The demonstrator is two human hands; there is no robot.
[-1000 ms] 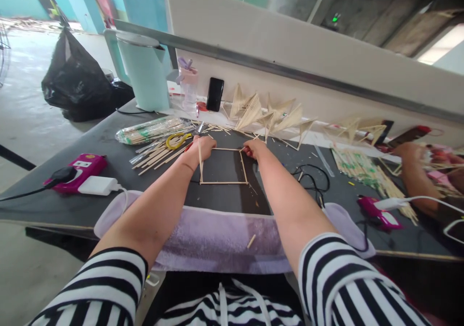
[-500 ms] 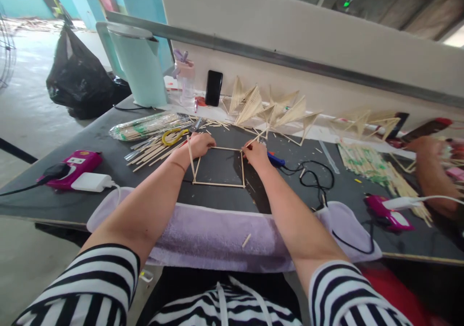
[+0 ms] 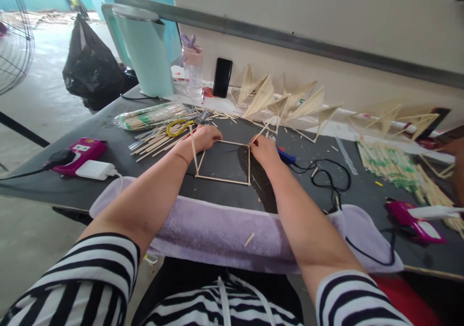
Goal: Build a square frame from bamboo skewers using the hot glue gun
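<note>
A square frame of thin wooden sticks lies on the dark tabletop in front of me. My left hand is closed at its far left corner, fingertips pinched on the frame. One stick rises from the near left corner, beside my left wrist. At the far right corner my right hand pinches a slanting stick, whose far end points up and away; its lower end is hidden by the fingers. A blue-handled tool with a black cord lies just right of my right hand.
Yellow-handled scissors, loose sticks and a bagged bundle lie to the left. Finished-looking stick structures stand behind, near a phone and a kettle. A purple towel covers the near edge. Magenta power strips sit on both sides.
My view has shifted left and down, so the table things appear farther right. Both hands stay at the frame's far corners. The other person's hand at the right is now mostly out of view.
</note>
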